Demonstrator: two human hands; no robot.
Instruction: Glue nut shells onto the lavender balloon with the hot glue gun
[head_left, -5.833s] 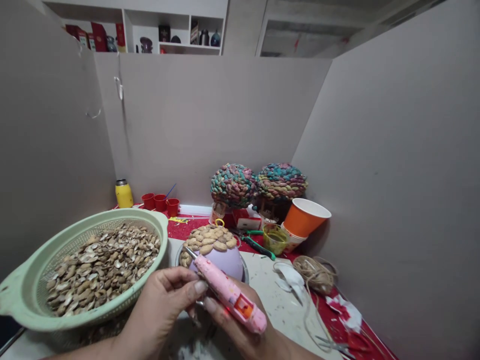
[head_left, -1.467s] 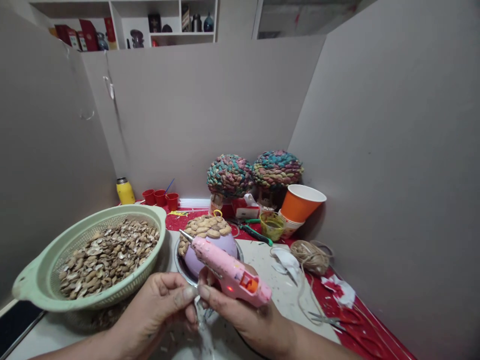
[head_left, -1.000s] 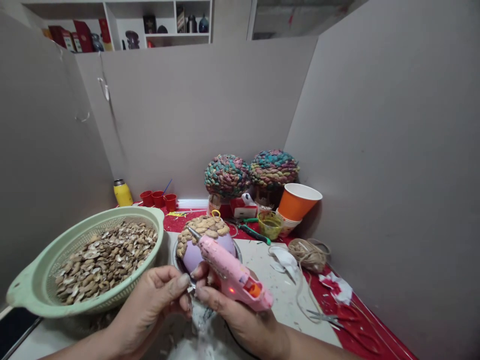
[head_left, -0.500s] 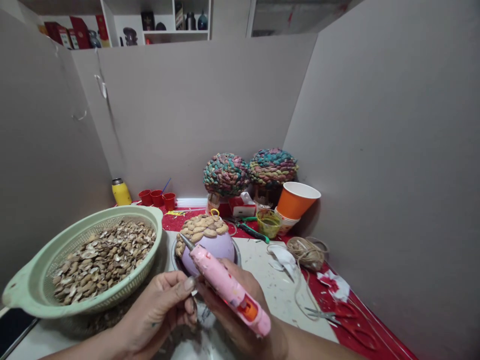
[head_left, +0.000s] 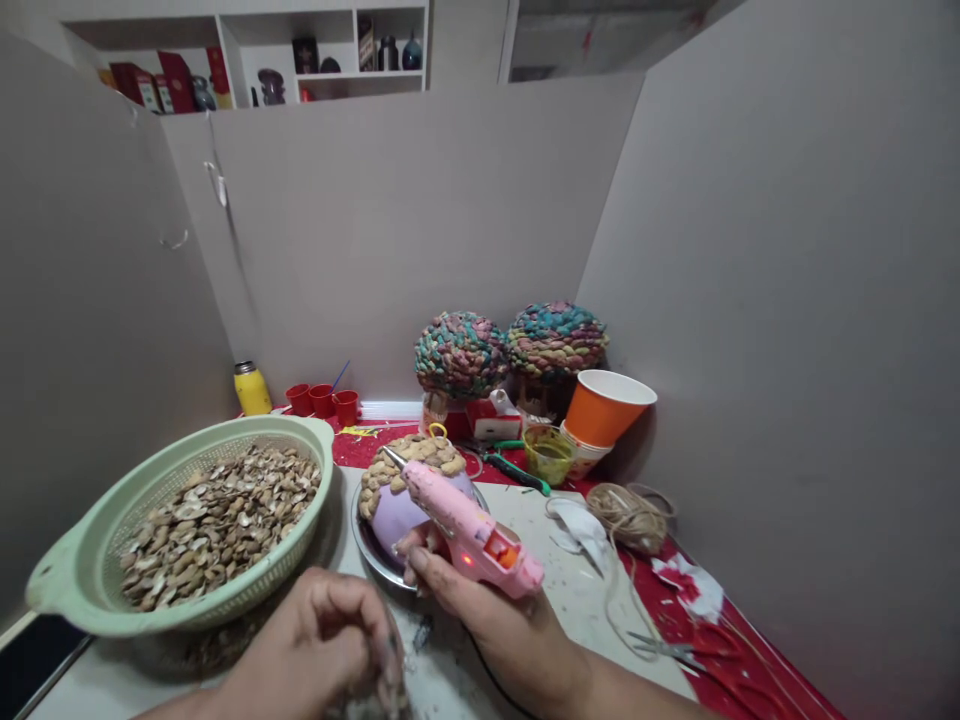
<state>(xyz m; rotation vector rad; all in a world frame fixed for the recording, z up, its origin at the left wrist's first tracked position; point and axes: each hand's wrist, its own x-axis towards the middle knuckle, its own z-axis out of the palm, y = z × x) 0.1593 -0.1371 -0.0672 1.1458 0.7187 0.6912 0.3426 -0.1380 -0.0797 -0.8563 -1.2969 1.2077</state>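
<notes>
My right hand is wrapped around the handle of a pink hot glue gun with a small lit red light. Its metal nozzle points up and left, in front of a lilac balloon whose top is covered with rows of peanut shells. The balloon sits in a round metal bowl. Low in the view, my left hand is closed with curled fingers, its fingertips pinched down near the table. What it holds, if anything, is too blurred to make out.
A green colander full of peanut shells stands at left. Behind are two colourful shell-covered domes, red cups, a yellow bottle, and pliers. Orange paper cup, twine and scissors lie right.
My left hand has moved down, away from my right hand. My right hand has tilted the glue gun, showing its handle and light. The view has shifted slightly.
</notes>
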